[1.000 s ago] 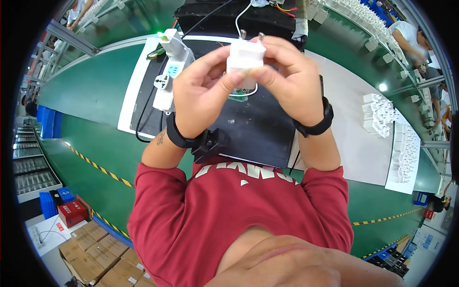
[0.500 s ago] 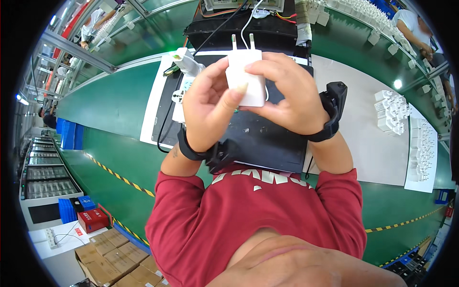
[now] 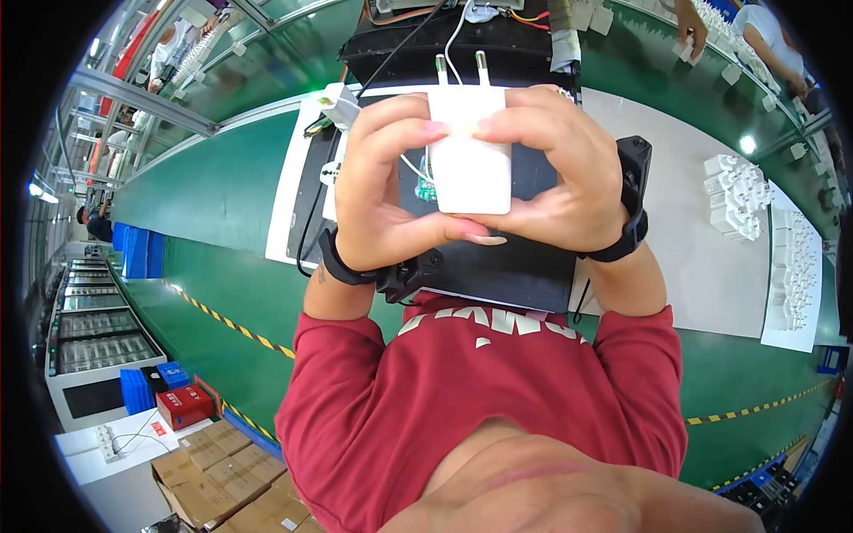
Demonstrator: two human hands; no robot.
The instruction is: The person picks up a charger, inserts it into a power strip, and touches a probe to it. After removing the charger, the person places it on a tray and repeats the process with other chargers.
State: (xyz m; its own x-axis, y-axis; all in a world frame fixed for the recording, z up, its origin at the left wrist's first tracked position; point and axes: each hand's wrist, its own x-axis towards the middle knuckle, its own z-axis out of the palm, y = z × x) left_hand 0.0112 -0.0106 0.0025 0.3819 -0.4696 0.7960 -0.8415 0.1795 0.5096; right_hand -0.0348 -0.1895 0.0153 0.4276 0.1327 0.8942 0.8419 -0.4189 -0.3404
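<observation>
A white wall charger [image 3: 473, 173] with two round metal pins pointing away from me is held up over the bench. My left hand [image 3: 378, 169] grips it from the left, its fingertips on the upper face and its thumb at the near end. From the other side my right hand [image 3: 573, 173] closes on the same charger, index fingertip on its face and thumb under the near edge. Behind it, a small green circuit board [image 3: 426, 190] and a thin white cable [image 3: 455, 40] partly show. Left of my left hand stands a white plug adapter [image 3: 338, 107] with a green light.
A black mat [image 3: 498, 275] lies below my hands. White chargers [image 3: 736, 195] stand grouped at the right, with more in rows on a white sheet [image 3: 791, 311]. Black equipment [image 3: 400, 53] sits at the back. A co-worker's hand [image 3: 690, 27] reaches in at the top right.
The charger has come nearer and slightly right. My left thumb has moved from its face to the near end, and both index fingertips now rest on the face. A co-worker's hand has appeared at top right.
</observation>
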